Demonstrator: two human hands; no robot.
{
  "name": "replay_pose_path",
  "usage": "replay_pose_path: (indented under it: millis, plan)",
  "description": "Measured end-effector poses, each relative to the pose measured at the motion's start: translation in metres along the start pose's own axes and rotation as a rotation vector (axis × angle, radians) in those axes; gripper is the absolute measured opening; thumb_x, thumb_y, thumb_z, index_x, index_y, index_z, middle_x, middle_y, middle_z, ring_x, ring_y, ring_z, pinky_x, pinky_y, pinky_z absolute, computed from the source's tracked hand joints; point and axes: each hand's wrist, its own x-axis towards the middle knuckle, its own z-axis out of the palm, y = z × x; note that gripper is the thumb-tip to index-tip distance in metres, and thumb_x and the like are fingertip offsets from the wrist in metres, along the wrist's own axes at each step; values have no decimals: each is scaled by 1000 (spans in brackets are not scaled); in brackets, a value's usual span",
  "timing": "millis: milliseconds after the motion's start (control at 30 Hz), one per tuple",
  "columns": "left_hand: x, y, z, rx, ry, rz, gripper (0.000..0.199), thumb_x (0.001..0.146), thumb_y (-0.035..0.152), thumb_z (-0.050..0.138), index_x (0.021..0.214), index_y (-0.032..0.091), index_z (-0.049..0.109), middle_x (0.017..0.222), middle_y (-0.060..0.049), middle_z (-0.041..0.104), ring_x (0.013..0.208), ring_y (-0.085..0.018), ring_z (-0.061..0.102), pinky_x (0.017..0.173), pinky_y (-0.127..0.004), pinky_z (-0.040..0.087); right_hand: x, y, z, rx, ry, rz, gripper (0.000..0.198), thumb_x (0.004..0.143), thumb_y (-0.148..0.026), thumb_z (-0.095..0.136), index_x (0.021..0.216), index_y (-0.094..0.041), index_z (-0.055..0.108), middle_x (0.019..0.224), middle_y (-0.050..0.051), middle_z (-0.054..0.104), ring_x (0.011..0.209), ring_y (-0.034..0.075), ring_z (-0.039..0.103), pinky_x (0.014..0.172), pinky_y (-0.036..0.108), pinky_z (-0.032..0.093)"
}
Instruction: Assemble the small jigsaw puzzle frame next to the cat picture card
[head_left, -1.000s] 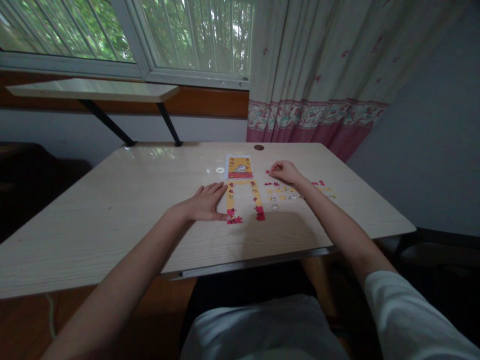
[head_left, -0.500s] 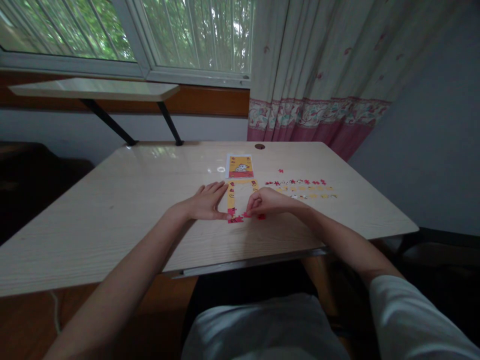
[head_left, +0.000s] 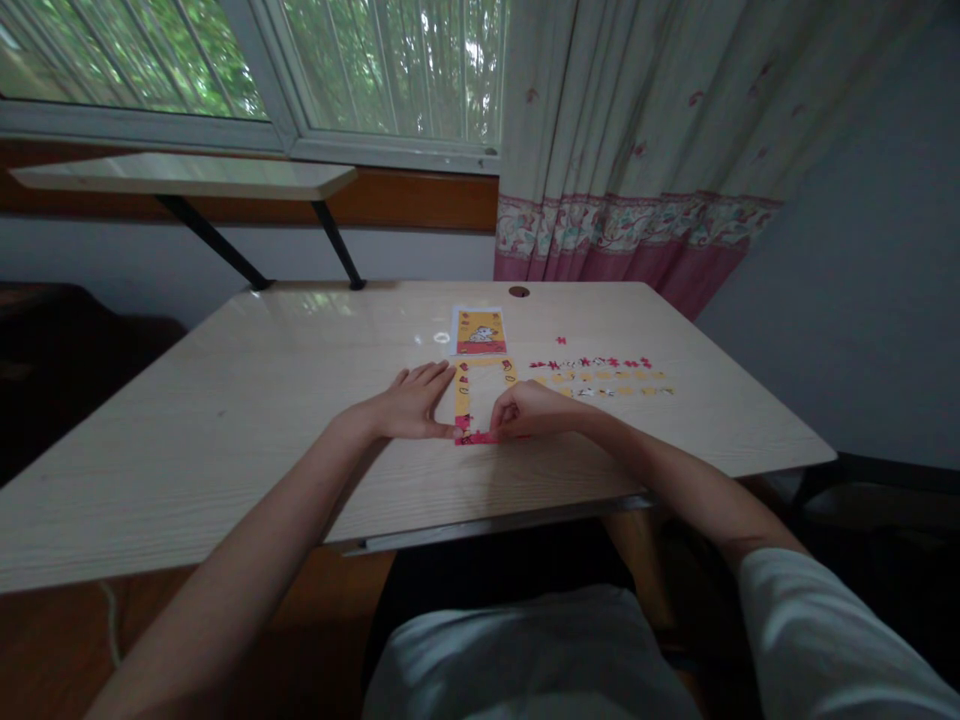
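Observation:
A partly assembled jigsaw puzzle (head_left: 462, 396) lies on the desk as a yellow and red border around bare wood. My left hand (head_left: 412, 405) rests flat along its left side, fingers spread, with the thumb on the lower left corner. My right hand (head_left: 529, 408) is closed in a pinch at the bottom edge, on a red puzzle piece (head_left: 487, 437) that is mostly covered by the fingers. Just beyond the border lies a reference picture (head_left: 481, 333) of a white animal on yellow and red. The lower right part of the border is hidden behind my right hand.
Loose puzzle pieces (head_left: 613, 377) lie in rows to the right, with one red piece (head_left: 561, 341) apart behind them. A raised shelf (head_left: 187, 176) on black legs stands at the desk's back left. Curtains (head_left: 600, 225) hang behind the desk (head_left: 300, 400).
My right hand has shifted slightly left and down with the red puzzle piece, and the gap in the bottom edge has closed up. My left hand stays in place.

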Motion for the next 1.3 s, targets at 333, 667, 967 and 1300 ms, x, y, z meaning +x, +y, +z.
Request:
replay_pose_path:
  millis: [333,667,967,1300]
  plan:
    - [0,1,1,19,3,8,113,63,82,43,146,10,13,151,-22,14,136,-40,15,107,-54,17,2,3,6,-135,91,-116,7,68,-18,63,72,-16,69,68,0,66,62,9,57,57,18,40]
    - [1,0,0,-8,-8,0,113,62,82,45,147,14,12,151,-22,12,137,-39,12,108,-55,16,4,0,4,-158,83,-88,5,67,-17,63,69,-17,67,65,-1,63,59,8,54,55,18,37]
    - [-1,2,-3,-1,-20,0,111,63,82,43,146,14,12,151,-21,13,137,-39,13,107,-56,17,3,9,-16,-80,135,-148,12,74,-24,62,78,-15,69,70,1,65,62,9,55,58,19,38]
    - [-1,-1,-2,-7,-18,9,111,64,81,44,147,15,11,151,-21,12,138,-38,12,108,-54,17,-10,103,-100,-288,669,162,22,79,-24,55,88,-13,71,80,8,69,67,14,57,64,24,40]
